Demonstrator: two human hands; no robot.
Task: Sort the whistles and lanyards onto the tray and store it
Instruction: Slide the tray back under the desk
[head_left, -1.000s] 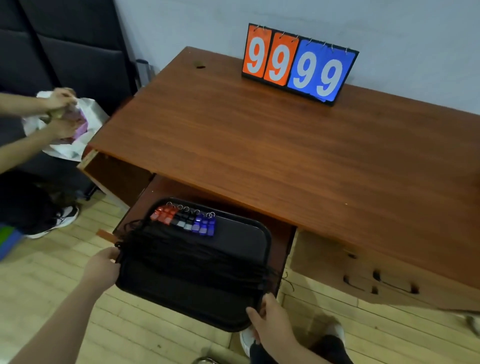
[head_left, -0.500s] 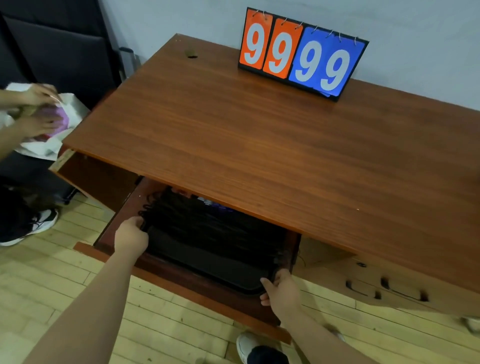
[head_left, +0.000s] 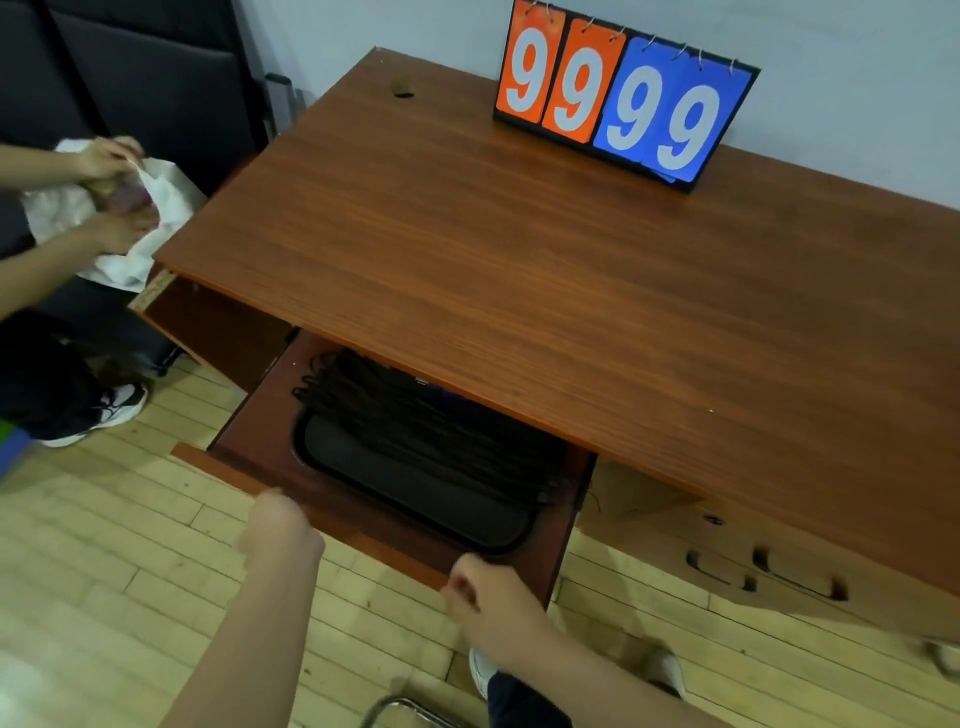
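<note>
Both hands have let go of the tray since the earlier frames and drawn back to the drawer's front edge; tray now sits inside the open drawer. Far left: a second person's hands (head_left: 111, 192) work at a white bag (head_left: 156, 228), well apart from the job. Left hand (head_left: 280, 535) is blurred, loosely curled, gripping nothing that shows, just at the drawer front (head_left: 332, 512). Black tray (head_left: 415, 493) lies flat on the drawer floor, its near rim close behind the drawer front, its far part hidden under the worktop (head_left: 519, 286). Black lanyards (head_left: 415, 421) lie heaped across the tray; whistles hidden under the worktop lip, save a faint purple trace, too dim to be sure. Right hand (head_left: 483, 592) curled at the drawer's right front corner, touching or nearly touching the wood; cannot tell whether it grips. Judgement: sorting looks done, tray is placed; what remains is pushing the drawer shut. Room: bare strip of drawer floor left of the tray, tight fit on its right side; lanyard ends near the right wall could snag as it closes. Scoreboard (head_left: 623, 98) stands far back on the worktop, clear of everything. Right drawers (head_left: 769, 571) closed.
</note>
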